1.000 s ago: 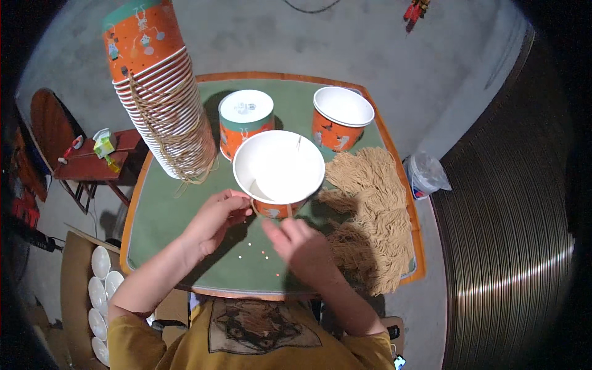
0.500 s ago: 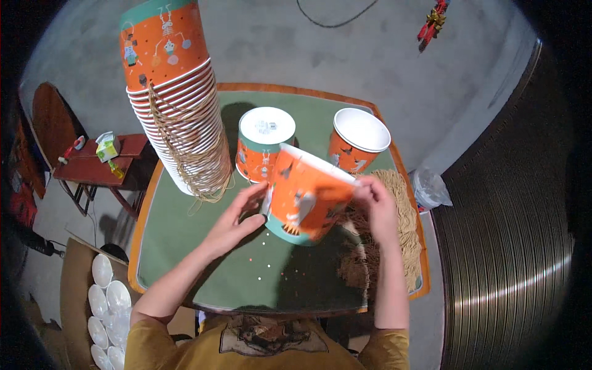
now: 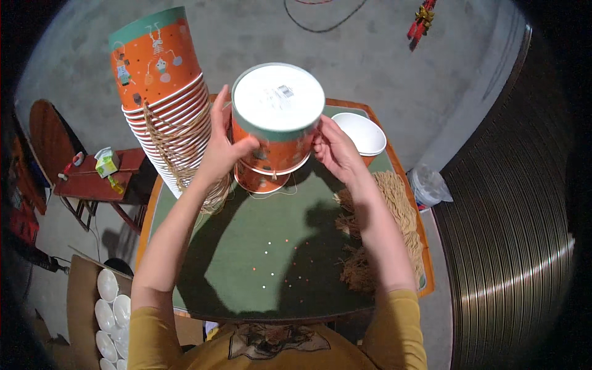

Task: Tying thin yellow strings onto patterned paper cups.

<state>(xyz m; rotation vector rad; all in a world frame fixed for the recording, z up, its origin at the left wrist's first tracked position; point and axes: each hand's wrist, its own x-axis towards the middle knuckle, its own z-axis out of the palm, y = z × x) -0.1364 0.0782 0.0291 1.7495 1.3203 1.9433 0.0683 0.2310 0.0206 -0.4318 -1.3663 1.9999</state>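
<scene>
An orange paper bucket (image 3: 277, 98) with a teal band and white base is held upside down between my hands. My left hand (image 3: 221, 148) grips its left side, thumb at the front. My right hand (image 3: 336, 151) holds its right side with curled fingers. A short cord end shows at its rim. Directly beneath, another upturned paper bucket (image 3: 262, 182) rests on the table, mostly hidden; whether the two touch, I cannot tell. To the left leans a tall stack of nested paper buckets (image 3: 154, 68), strung with twine loops (image 3: 163, 142). An upright paper bucket (image 3: 361, 132) stands beyond my right hand.
Bundles of tan cord (image 3: 394, 228) lie along the right edge of the green-topped table (image 3: 246, 271). At left are a red bench (image 3: 132, 176) with a tissue pack (image 3: 106, 161) and a cardboard box (image 3: 83, 308) of white round items. A plastic bag (image 3: 430, 185) sits right of the table.
The held bucket has gone from tilted above the table's middle to upside down, farther away and above the standing upturned bucket. Both hands have moved forward with it.
</scene>
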